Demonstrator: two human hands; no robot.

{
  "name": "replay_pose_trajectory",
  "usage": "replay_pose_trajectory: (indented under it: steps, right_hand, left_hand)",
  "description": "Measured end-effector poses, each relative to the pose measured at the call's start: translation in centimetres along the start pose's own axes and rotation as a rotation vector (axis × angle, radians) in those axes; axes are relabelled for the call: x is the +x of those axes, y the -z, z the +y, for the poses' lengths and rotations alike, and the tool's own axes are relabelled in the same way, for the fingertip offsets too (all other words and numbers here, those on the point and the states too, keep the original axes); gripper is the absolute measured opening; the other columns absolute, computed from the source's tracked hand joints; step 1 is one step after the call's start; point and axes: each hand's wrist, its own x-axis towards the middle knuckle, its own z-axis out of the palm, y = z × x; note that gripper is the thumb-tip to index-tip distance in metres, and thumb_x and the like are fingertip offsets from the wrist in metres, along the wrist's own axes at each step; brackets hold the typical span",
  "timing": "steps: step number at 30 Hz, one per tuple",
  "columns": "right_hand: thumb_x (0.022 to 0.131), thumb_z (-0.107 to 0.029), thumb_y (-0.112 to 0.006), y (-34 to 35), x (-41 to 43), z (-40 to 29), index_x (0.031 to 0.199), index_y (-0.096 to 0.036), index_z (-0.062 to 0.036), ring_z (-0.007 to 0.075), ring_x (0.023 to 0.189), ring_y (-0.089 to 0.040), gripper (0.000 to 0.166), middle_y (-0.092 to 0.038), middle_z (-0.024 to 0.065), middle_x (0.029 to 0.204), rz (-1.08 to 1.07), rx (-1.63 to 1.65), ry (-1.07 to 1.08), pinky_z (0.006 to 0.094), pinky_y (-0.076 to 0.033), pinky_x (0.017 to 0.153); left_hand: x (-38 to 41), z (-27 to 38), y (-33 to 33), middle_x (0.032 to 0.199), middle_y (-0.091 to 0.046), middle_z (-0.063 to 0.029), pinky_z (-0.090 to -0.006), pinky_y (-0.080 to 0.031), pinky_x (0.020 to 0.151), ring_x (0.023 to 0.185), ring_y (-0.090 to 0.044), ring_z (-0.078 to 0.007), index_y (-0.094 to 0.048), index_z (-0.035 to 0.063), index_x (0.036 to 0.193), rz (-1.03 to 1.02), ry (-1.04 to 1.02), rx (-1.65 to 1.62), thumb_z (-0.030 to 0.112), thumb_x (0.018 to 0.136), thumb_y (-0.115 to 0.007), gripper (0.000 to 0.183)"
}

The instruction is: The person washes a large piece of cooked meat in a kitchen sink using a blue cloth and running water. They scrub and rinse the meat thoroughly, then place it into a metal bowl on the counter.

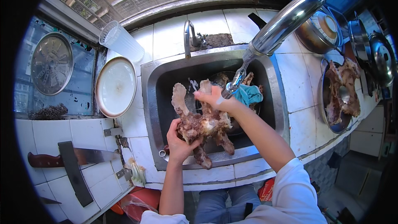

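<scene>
A large, branching meaty bone point(199, 124) is held over the steel sink point(149, 105). My left hand point(182, 140) grips its lower left side, thumb across the front. My right hand point(214, 98) has hold of an upper prong, partly under the chrome spout point(234, 82) of the big faucet. Two pale prongs point towards the window, and two darker stubs reach the sink's front rim. Behind the right wrist, a turquoise cloth point(248, 95) rests on more bones point(248, 77) in the basin. What holds those bones is mostly hidden.
To the right, a pan point(325, 112) carries another large bone point(343, 90). A stained pot point(314, 34) stands behind it. On the left are a white plate point(116, 87), a plastic cup point(121, 40) and a wall-held cleaver-like knife point(90, 157). A smaller tap point(188, 37) rises behind the sink.
</scene>
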Motion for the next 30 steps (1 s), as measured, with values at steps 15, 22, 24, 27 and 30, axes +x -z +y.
replay_pose_trajectory:
  steps: [15, 22, 24, 27, 30]
  right_hand:
    - [0.087, -0.029, -0.059, 0.7, -2.6, -0.8, 0.086, -0.063, -0.0028, 0.0117, 0.067, -0.053, 0.026, -0.060, 0.0041, 0.071, 0.266, -0.022, 0.175, 0.0296, -0.043, 0.064]
    - [0.085, -0.020, -0.060, 1.0, -0.6, -4.0, 0.083, -0.063, 0.0028, 0.0097, 0.062, -0.055, 0.023, -0.064, 0.0048, 0.071, 0.093, -0.177, 0.198, 0.0266, -0.046, 0.059]
    - [0.081, -0.017, -0.062, 1.1, -0.7, -4.4, 0.081, -0.063, 0.0027, 0.0140, 0.064, -0.058, 0.019, -0.063, 0.0083, 0.071, 0.236, -0.185, 0.284, 0.0281, -0.047, 0.061]
    - [0.081, -0.016, -0.059, 0.0, -0.8, -3.6, 0.085, -0.062, 0.0028, 0.0255, 0.075, -0.061, 0.019, -0.064, 0.0155, 0.082, 0.509, -0.253, 0.381, 0.0343, -0.048, 0.069]
    - [0.083, -0.013, -0.057, -1.6, -1.9, -1.9, 0.101, -0.058, 0.0015, 0.0299, 0.089, -0.059, 0.023, -0.061, 0.0176, 0.098, 0.696, -0.518, 0.588, 0.0376, -0.046, 0.080]
  left_hand:
    - [1.1, 0.2, -3.3, 0.106, -0.055, -0.0102, -0.0307, -0.043, 0.090, 0.101, -0.054, -0.0164, -0.041, -0.0004, 0.114, -0.002, -0.059, 0.003, 0.004, 0.062, -0.077, 0.063]
    - [2.5, -1.8, -4.2, 0.109, -0.059, -0.0092, -0.0312, -0.046, 0.088, 0.098, -0.057, -0.0166, -0.052, -0.0016, 0.116, 0.119, 0.268, -0.637, 0.010, 0.084, -0.064, 0.036]
    - [3.7, -2.3, -5.4, 0.102, -0.062, -0.0077, -0.0303, -0.049, 0.082, 0.091, -0.060, -0.0160, -0.056, 0.0001, 0.111, 0.258, 0.369, -0.745, 0.011, 0.088, -0.061, 0.026]
    - [4.4, -3.2, -5.9, 0.101, -0.063, -0.0081, -0.0300, -0.049, 0.082, 0.090, -0.061, -0.0163, -0.056, 0.0014, 0.111, 0.300, 0.429, -0.916, 0.014, 0.087, -0.062, 0.028]
    - [4.7, -3.5, -5.9, 0.108, -0.062, -0.0079, -0.0360, -0.047, 0.088, 0.097, -0.060, -0.0209, -0.056, 0.0044, 0.112, 0.296, 0.522, -1.105, 0.024, 0.092, -0.055, 0.029]
